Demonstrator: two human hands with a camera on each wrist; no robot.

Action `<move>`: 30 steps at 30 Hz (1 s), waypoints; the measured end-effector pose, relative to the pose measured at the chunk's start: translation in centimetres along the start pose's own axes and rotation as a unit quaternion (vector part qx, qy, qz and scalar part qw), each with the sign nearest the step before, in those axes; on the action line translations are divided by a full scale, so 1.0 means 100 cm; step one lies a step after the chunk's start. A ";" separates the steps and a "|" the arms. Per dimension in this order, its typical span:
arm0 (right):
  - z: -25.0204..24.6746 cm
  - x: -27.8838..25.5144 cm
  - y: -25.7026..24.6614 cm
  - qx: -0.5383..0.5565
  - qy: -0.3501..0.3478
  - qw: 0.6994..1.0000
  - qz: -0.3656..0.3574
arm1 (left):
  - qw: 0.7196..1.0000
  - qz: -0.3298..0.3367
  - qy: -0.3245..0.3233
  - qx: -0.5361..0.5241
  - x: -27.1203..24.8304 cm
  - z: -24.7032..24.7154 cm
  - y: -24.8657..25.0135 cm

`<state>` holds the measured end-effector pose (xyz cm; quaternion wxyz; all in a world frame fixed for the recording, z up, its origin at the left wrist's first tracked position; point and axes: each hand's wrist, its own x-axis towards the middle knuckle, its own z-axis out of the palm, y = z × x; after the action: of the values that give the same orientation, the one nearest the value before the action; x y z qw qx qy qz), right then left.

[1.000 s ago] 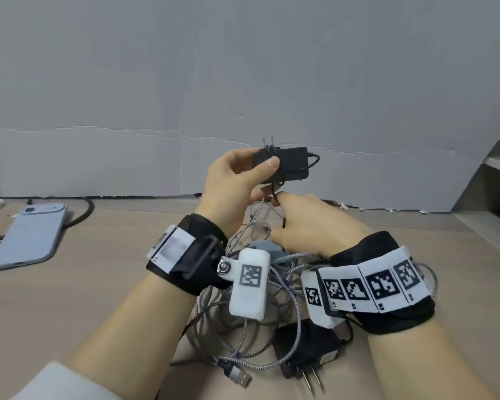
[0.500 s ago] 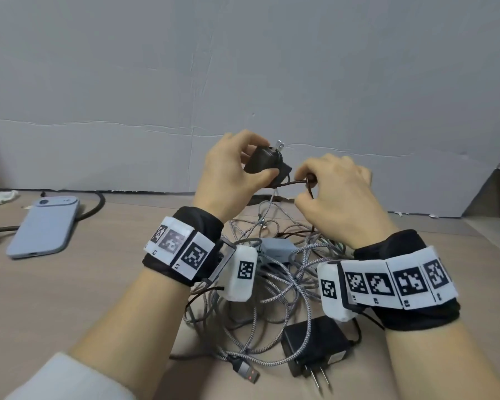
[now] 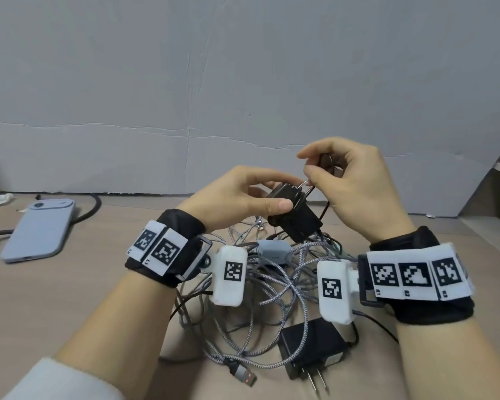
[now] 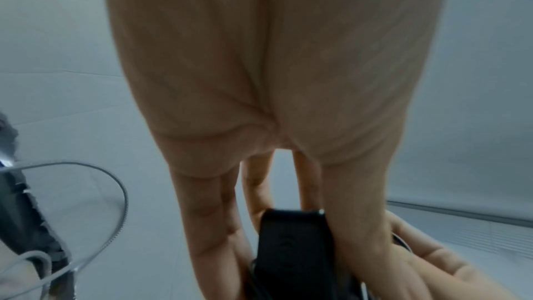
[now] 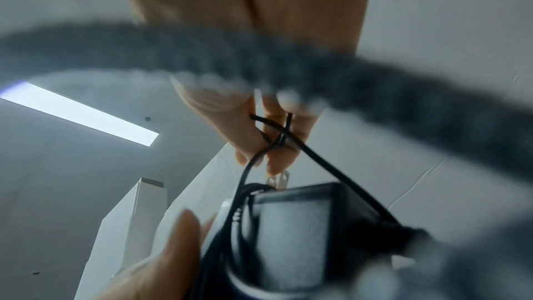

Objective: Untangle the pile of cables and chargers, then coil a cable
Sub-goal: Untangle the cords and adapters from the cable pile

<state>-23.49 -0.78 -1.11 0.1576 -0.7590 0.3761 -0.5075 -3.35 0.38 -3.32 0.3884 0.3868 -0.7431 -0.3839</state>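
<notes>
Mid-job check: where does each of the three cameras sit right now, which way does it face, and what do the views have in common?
Head: worn on the head, faces forward and down at the cable pile on the table; shows both forearms, left hand and right hand.
Left wrist: looks along the palm to the fingers gripping the black charger.
Right wrist: looks along the palm to the fingers pinching the thin black cord.
Shared: all three show that charger.
</notes>
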 end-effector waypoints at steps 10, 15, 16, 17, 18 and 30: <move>0.005 0.000 -0.001 0.057 0.008 0.998 0.019 | 0.997 -0.011 0.010 0.077 0.006 0.014 0.003; -0.001 0.002 0.009 0.057 -0.012 0.998 0.034 | 0.999 -0.010 0.016 0.032 0.002 0.000 0.001; -0.003 0.002 0.013 0.040 -0.016 0.998 0.037 | 1.000 -0.006 0.014 0.013 0.001 -0.003 0.000; -0.005 0.002 0.016 0.021 -0.015 0.999 0.041 | 1.000 -0.002 0.013 -0.005 0.000 -0.005 -0.001; -0.006 0.002 0.018 0.007 -0.011 0.999 0.046 | 1.000 -0.001 0.011 -0.020 0.000 -0.007 -0.002; -0.009 0.000 0.016 -0.006 -0.090 0.993 0.081 | 0.992 0.004 0.120 -0.040 0.004 -0.010 -0.008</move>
<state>-24.88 -1.75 -1.70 0.2268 -0.7696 0.4240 -0.4200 -2.39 -0.53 -3.46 0.4911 0.4114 -0.6770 -0.3623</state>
